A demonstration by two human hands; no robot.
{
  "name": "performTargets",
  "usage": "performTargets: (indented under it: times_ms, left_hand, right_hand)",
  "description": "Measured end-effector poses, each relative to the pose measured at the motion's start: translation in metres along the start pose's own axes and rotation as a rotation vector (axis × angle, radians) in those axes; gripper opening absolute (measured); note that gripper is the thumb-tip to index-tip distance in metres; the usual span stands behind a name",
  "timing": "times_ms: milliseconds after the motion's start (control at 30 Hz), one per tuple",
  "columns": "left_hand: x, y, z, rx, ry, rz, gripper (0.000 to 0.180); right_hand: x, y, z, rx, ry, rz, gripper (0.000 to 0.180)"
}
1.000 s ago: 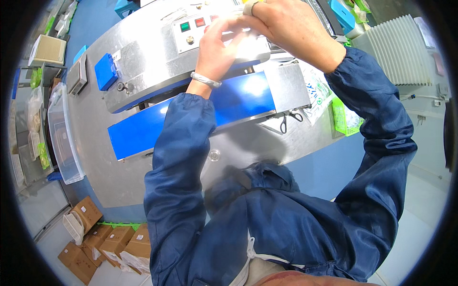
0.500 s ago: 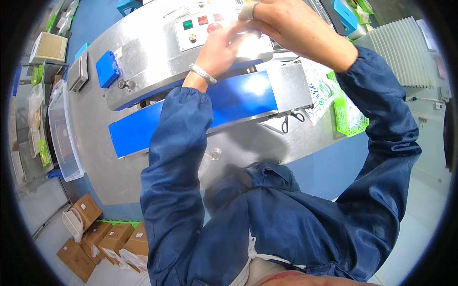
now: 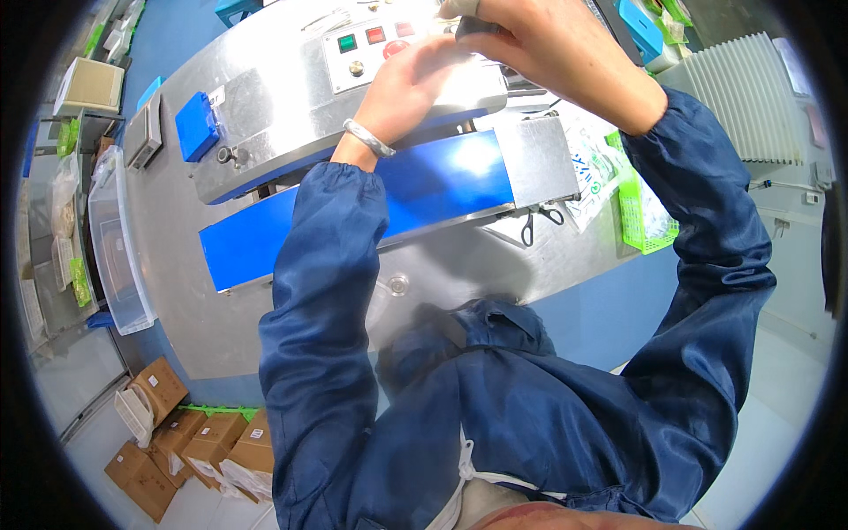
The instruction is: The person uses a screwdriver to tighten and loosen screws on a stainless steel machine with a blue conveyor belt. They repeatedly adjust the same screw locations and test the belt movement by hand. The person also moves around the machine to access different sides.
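Observation:
Both of my hands meet at the top edge, over the metal body of a conveyor machine (image 3: 291, 124). My left hand (image 3: 415, 84), with a pale band at its wrist, reaches toward the other hand; its fingers are pressed together, their tips hidden in glare. My right hand (image 3: 539, 40) is bent, its fingers closed around a small dark thing (image 3: 478, 28) whose kind I cannot make out. A pale cover wraps one of its fingertips. Beside my left hand is the control panel (image 3: 356, 68) with green and red buttons. The blue conveyor belt (image 3: 442, 181) runs below my hands.
Black-handled scissors (image 3: 528, 228) lie by the belt's right end. A green basket (image 3: 649, 216) stands at the table's right side. On the left are a blue box (image 3: 196, 128), a small scale (image 3: 144, 132) and a clear plastic bin (image 3: 115, 252). Cardboard boxes (image 3: 216, 442) sit at lower left.
My left hand has shifted slightly up and left. My right hand has turned a little, and the small dark thing at its fingers now shows more clearly.

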State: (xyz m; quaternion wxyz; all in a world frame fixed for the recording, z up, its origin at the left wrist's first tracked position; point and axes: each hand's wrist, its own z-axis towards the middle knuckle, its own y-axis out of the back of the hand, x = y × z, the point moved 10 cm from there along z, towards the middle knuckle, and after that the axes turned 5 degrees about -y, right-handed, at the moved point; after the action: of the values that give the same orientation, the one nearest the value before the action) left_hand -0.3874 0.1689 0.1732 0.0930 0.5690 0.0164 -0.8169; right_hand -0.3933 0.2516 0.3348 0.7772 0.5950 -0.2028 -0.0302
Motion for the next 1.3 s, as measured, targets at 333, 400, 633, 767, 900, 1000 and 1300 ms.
performTargets:
  times_ms: [333, 400, 633, 767, 900, 1000, 1300]
  left_hand:
    - [0.009, 0.005, 0.003, 0.011, -0.026, 0.270, 0.030]
    - [0.006, 0.005, 0.001, -0.003, -0.033, 0.202, 0.031]
    - [-0.011, 0.001, -0.005, -0.115, 0.004, 0.218, 0.032]
    - [-0.006, 0.005, 0.000, -0.050, 0.066, 0.233, 0.031]
    - [-0.009, 0.006, -0.002, -0.024, 0.039, 0.192, 0.033]
    - [-0.023, 0.007, -0.005, -0.118, -0.052, 0.041, 0.039]
    - [-0.018, 0.000, 0.005, -0.028, 0.023, 0.241, 0.032]
  right_hand:
    - [0.008, 0.005, 0.000, -0.018, 0.119, -0.004, 0.019]
    - [0.003, 0.005, 0.001, -0.019, 0.084, -0.061, 0.018]
    - [-0.013, -0.002, 0.000, 0.022, -0.161, -0.235, 0.030]
    - [0.011, 0.015, -0.006, -0.204, 0.080, -0.129, 0.022]
    - [0.011, 0.018, -0.009, -0.245, 0.097, -0.106, 0.021]
    - [-0.008, 0.010, -0.003, -0.077, -0.079, -0.156, 0.022]
    - [0.014, 0.019, -0.012, -0.194, 0.119, -0.158, 0.017]
